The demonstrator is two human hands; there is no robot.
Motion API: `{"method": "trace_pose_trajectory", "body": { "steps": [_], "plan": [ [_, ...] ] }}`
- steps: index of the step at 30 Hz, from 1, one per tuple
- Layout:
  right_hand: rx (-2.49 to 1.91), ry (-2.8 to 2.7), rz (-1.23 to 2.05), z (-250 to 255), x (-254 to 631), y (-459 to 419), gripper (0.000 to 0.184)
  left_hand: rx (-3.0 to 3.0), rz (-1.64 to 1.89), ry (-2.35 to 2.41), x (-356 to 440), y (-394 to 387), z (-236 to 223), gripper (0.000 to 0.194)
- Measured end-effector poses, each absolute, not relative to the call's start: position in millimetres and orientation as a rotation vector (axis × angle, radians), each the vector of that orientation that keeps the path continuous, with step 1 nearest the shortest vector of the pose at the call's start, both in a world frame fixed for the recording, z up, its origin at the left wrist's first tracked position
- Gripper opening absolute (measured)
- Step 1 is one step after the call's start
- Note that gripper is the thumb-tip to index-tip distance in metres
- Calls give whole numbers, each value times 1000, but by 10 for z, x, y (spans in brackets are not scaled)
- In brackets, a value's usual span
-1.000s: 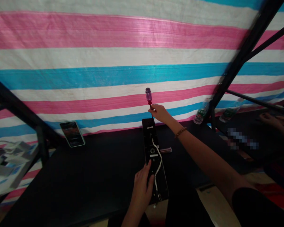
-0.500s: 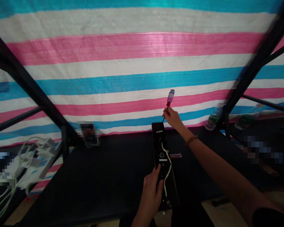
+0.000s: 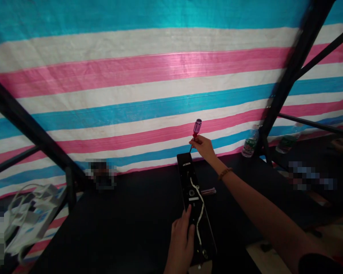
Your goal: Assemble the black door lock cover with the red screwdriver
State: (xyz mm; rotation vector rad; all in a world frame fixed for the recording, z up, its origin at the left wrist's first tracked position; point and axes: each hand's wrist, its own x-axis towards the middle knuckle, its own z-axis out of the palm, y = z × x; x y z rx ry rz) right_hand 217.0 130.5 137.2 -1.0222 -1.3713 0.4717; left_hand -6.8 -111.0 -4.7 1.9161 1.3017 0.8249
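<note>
A long black panel [image 3: 188,182] with a white cable running along it lies lengthwise on the black table [image 3: 125,220]. My left hand [image 3: 182,239] rests flat on the panel's near end, fingers stretched out, holding it down. My right hand [image 3: 204,146] is stretched to the panel's far end and is closed around the shaft of a screwdriver [image 3: 195,129] with a red and purple handle. The screwdriver stands tilted, its tip at the panel's far end.
A small pinkish item [image 3: 208,191] lies on the table right of the panel. A water bottle [image 3: 249,143] stands by a black frame post [image 3: 286,76] at the right. A striped tarp [image 3: 148,76] hangs behind. White chargers and cables [image 3: 28,217] lie at the left.
My view has shifted, so everything sits differently in the picture. The screwdriver has tilted from upright to leaning right. My left hand stays on the panel's near end.
</note>
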Motion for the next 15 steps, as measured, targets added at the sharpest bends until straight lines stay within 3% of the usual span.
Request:
{"method": "trace_pose_trajectory", "body": {
  "steps": [8, 15],
  "plan": [
    [-1023, -1516, 336, 1442, 2105, 1257, 26, 1857, 882, 1263, -69, -1116, -90, 51],
    [-1093, -1323, 305, 1457, 2079, 1319, 28, 1723, 942, 1234, -92, -1123, -168, 50]
  ]
}}
